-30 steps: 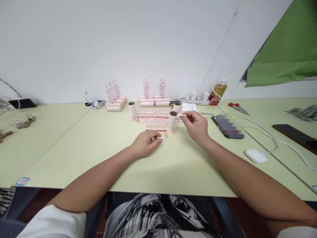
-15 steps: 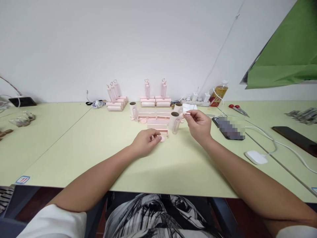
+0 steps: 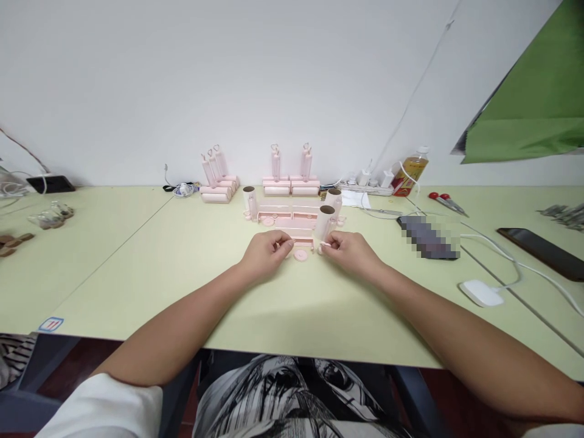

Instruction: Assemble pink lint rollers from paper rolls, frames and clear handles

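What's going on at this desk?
The right hand pinches a small pale piece near an upright roll. The left hand is beside a flat pink disc on the table; whether it holds anything is unclear. An open pink case sits just beyond the disc.

The right hand (image 3: 351, 250) is being lowered toward the front of the white roll (image 3: 324, 225), a small pale piece (image 3: 324, 244) being carried along. The pink disc (image 3: 300, 255) is being fully exposed, the left hand (image 3: 264, 254) being drawn slightly aside.
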Demonstrator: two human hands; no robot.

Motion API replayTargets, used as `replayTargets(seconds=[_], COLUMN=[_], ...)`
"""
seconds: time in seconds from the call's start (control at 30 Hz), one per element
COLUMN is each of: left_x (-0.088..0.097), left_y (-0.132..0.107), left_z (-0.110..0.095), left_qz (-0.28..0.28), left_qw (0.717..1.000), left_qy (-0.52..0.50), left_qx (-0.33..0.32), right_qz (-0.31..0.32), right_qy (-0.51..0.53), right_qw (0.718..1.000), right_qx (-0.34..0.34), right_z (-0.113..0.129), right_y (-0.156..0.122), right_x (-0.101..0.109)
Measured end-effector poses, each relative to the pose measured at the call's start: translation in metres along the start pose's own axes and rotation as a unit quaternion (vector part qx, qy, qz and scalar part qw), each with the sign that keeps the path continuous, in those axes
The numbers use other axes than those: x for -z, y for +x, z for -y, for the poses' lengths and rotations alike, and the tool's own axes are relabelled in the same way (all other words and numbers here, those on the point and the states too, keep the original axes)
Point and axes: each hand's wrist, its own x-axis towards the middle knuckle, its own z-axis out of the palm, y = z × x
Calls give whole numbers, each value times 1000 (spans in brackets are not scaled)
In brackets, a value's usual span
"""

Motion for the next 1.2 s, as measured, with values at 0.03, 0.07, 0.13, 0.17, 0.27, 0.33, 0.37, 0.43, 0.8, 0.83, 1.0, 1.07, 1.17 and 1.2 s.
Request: replayTargets(seconds=[0.03, 0.07, 0.13, 0.17, 0.27, 0.33, 0.37, 0.43, 0.8, 0.83, 1.0, 1.07, 1.17, 1.2], left_x=[1, 1, 3, 3, 4, 4, 4, 4, 1, 1, -3, -4, -5, -5], left_y=[1, 1, 3, 3, 5, 6, 6, 6, 4, 3, 0, -1, -2, -2], left_z=[1, 1, 3, 4, 7, 8, 8, 8, 9, 9, 7, 5, 3, 3], left_qz=[-7, -14, -23, -25, -30, -34, -35, -35, -6, 2, 50, 61, 77, 87], left_qw=[1000, 1000, 1000, 999, 999, 998, 998, 998, 998, 998, 997, 996, 996, 995], left_qy=[-3, -6, -13, -19, -33, -39, -42, -47, -63, -66, -65, -61, -48, -44], left_qx=[-1, -1, 2, 6, 14, 16, 17, 19, 17, 18, 1, -6, -6, -4], right_qz=[6, 13, 22, 25, 23, 20, 17, 5, 140, 150, 167, 164, 160, 162], right_qy=[-13, -26, -55, -67, -86, -86, -84, -81, -32, -40, -46, -46, -70, -80], right_qw=[1000, 1000, 998, 997, 996, 996, 996, 997, 983, 982, 979, 980, 978, 976], right_qx=[-1, 0, 2, 3, 0, -3, -3, 2, 115, 112, 103, 105, 117, 121], right_z=[0, -1, -1, -1, -1, -2, -2, -1, 7, 7, 3, 2, 1, 1], right_y=[0, 0, 1, 1, 2, 2, 2, 1, -8, -8, -5, -3, -1, -1], right_x=[-1, -1, -2, -3, -3, -2, -1, 0, 2, 2, -2, -5, -9, -9])
